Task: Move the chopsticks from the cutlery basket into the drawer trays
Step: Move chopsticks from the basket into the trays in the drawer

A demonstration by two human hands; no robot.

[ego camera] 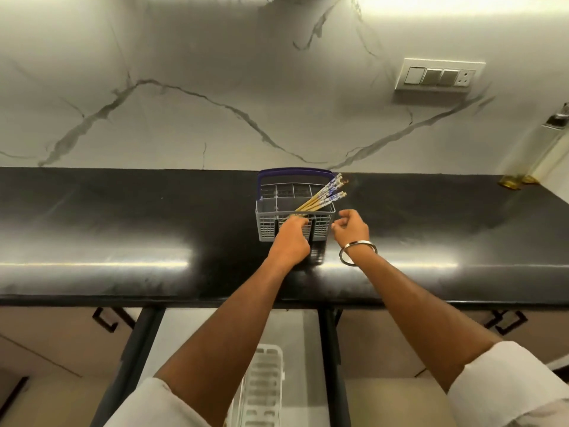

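White tray (264,386) sat in the open drawer (295,334) below the basket (266,229) on the black bench (123,217). Chopsticks (320,197) leaned inside the basket. Left grip (291,238) curled on its front wall; right grip (351,229), just beside it, was curled, empty.

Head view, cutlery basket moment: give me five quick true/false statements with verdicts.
1. The chopsticks lean toward the right side of the cutlery basket. True.
2. The basket lies tipped on its side. False: it stands upright on the black counter.
3. The left hand is at the basket's near wall. True.
4. The right hand holds a chopstick. False: its fingers are curled and hold nothing, just right of the basket.
5. The bracelet is on the left wrist. False: it is on the right wrist.
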